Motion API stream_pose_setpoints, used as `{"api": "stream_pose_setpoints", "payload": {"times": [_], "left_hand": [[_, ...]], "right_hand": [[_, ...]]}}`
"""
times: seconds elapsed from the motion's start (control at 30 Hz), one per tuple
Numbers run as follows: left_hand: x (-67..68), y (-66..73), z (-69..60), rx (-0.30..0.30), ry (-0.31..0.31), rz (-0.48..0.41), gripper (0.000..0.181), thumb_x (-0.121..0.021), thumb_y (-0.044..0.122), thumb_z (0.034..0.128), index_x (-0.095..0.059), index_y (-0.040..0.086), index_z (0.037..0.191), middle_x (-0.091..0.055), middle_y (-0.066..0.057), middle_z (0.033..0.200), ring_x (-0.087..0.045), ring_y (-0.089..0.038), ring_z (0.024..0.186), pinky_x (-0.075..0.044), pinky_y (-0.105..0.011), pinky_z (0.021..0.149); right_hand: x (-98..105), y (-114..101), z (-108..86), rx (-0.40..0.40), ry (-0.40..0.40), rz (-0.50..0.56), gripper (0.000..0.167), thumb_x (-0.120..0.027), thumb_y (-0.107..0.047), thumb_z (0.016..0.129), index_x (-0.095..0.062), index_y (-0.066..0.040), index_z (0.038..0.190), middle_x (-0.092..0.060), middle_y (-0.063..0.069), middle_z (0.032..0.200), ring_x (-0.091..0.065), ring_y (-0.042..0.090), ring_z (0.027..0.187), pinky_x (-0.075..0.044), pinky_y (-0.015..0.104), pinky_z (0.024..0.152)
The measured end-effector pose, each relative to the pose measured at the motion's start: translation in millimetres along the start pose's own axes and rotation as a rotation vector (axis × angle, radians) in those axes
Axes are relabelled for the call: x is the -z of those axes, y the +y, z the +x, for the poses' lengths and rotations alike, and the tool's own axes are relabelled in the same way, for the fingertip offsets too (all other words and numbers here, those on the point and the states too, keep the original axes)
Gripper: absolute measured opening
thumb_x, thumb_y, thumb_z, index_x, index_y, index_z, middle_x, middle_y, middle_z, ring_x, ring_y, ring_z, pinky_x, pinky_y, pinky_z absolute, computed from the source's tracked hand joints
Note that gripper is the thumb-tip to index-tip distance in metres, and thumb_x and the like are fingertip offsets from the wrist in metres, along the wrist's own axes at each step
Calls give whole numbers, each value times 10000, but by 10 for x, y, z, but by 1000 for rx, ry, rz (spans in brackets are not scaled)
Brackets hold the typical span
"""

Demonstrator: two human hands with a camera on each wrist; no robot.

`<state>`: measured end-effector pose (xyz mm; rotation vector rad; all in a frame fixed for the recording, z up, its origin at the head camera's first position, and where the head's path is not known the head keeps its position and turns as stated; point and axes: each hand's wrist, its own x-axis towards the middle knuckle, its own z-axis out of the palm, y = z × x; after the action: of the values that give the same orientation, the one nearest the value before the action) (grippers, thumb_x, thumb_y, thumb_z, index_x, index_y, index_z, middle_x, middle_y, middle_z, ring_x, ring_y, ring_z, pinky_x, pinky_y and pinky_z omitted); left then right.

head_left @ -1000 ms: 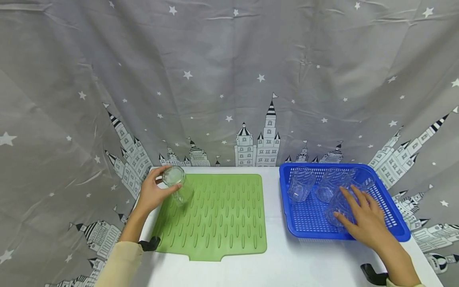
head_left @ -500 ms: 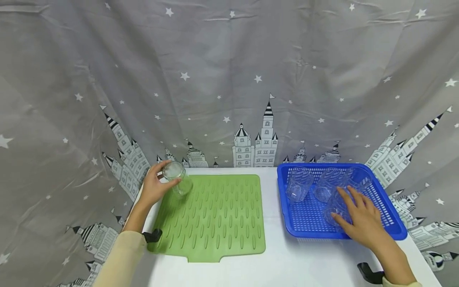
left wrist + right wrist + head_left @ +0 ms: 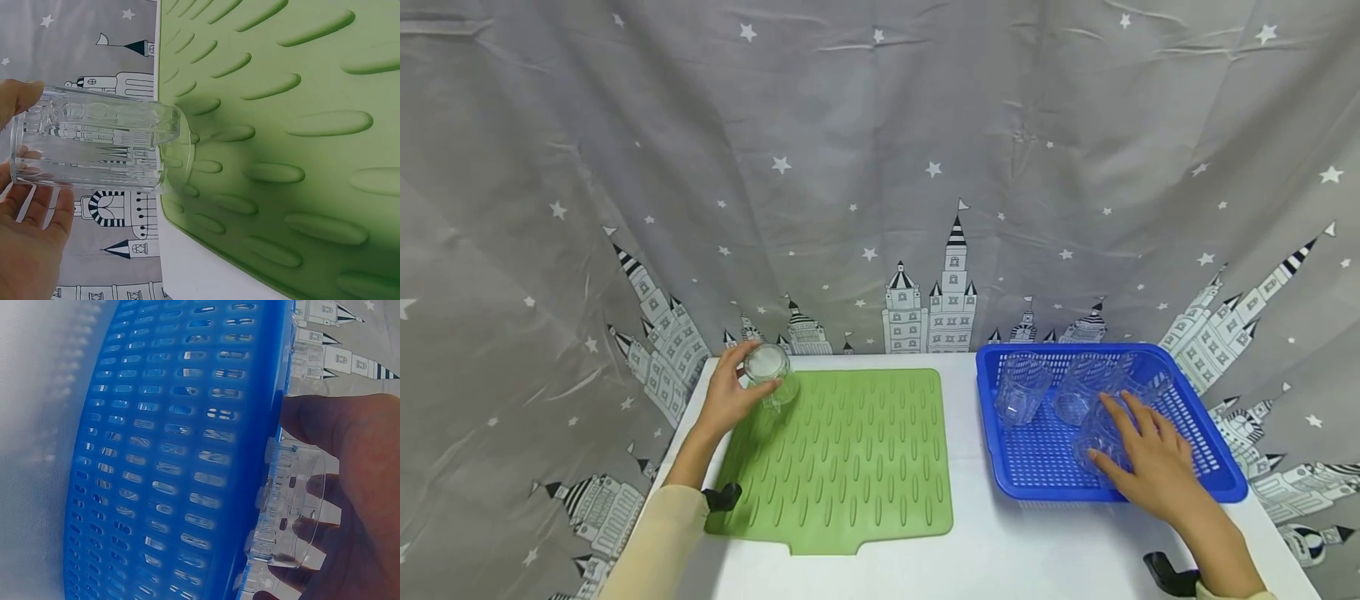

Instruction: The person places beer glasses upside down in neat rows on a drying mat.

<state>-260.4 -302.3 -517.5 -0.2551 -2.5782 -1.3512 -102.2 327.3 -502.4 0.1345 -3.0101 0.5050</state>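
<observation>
My left hand [image 3: 735, 390] grips a clear drinking glass [image 3: 775, 385] over the far left corner of a green ribbed mat [image 3: 850, 450]. In the left wrist view the thumb and fingers hold one end of the glass [image 3: 100, 144], and its other end is down at the mat [image 3: 325, 144]. My right hand [image 3: 1157, 467] reaches into a blue plastic basket [image 3: 992, 450] with fingers spread over a clear glass [image 3: 1097, 446]. In the right wrist view, fingertips show behind a glass [image 3: 290, 506], with the thumb apart from it, beside the basket rim.
Several clear glasses lie in the basket, such as one glass [image 3: 1022, 392] at the left and another glass [image 3: 1078, 396] in the middle. A white table [image 3: 962, 550] bears mat and basket. Behind hangs a grey curtain [image 3: 820, 167] with castles and stars.
The glass in my left hand has come more upright and lower against the mat's corner. My right hand stays over the same glass in the basket. The head view has shifted slightly.
</observation>
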Motion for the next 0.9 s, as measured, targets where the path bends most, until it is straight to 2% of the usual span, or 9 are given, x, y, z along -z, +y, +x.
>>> {"api": "stream_pose_setpoints", "payload": {"times": [0.17,0.4,0.6,0.9], "left_hand": [[-26,-23,42,-11,-18,4,807,-831,66,915,-433,15,1615,-382,-305,1634,-392,-503,1523,-400,-700,1237],[-51,-61,90,-25,-61,54,801,-755,111,1003,-323,7,1670,-322,-326,1681,-325,-532,1569,-392,-699,1247],[-47,-80,80,-27,-40,52,785,-706,101,1030,-283,-2,1684,-297,-342,1676,-309,-549,1567,-380,-732,1236],[-64,-129,37,5,-17,40,777,-687,129,1047,-276,78,1704,-310,-346,1653,-349,-594,1521,-452,-756,1159]], "right_hand": [[-2,6,6,4,9,-1,888,-732,-433,1002,-248,-190,1706,-258,319,1704,-265,708,1454,-269,911,1034],[-1,1,1,1,4,8,893,-731,-432,1003,-240,-191,1709,-249,311,1710,-258,708,1462,-264,918,1037],[-5,-23,2,11,25,20,886,-743,-422,994,-263,-188,1700,-264,310,1701,-261,695,1468,-262,924,1042],[-30,-11,0,25,47,20,872,-765,-391,979,-305,-146,1678,-296,326,1677,-282,694,1452,-302,930,1003]]}}
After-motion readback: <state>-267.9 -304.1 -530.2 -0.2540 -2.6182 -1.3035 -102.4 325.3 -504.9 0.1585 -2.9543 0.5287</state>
